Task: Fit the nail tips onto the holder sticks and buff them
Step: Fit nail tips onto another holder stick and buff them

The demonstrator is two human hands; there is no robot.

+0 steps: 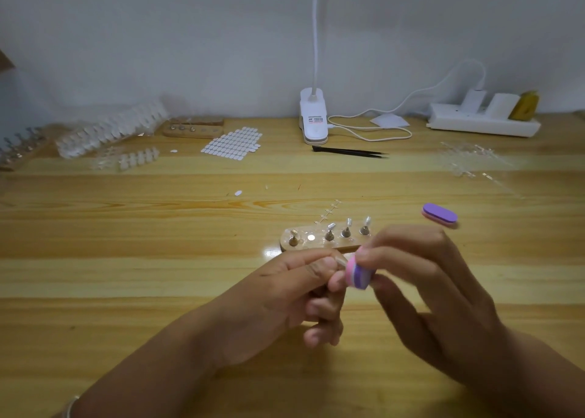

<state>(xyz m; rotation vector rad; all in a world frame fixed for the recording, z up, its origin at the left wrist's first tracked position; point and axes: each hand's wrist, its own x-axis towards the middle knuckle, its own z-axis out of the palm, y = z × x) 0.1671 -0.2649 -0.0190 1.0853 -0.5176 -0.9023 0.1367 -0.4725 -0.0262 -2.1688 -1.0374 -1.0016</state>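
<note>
My left hand (294,294) pinches a holder stick with a clear nail tip (341,262) at its top; the stick itself is mostly hidden by my fingers. My right hand (421,278) grips a small pink and purple buffer block (358,275) and presses it against that tip. Just behind my hands lies a wooden holder base (316,243). Three sticks with nail tips (347,228) stand in it, one bare stick (293,238) stands at its left end, and one socket is empty. An empty clear sprue lies beside it.
A second purple buffer block (440,214) lies to the right. Black tweezers (348,152), a white clip lamp (313,117) with cable and a power strip (481,118) sit at the back. Adhesive tab sheet (232,144), nail tip strips (110,133) and more wooden bases (191,129) lie back left; clear sprues (468,161) lie at right.
</note>
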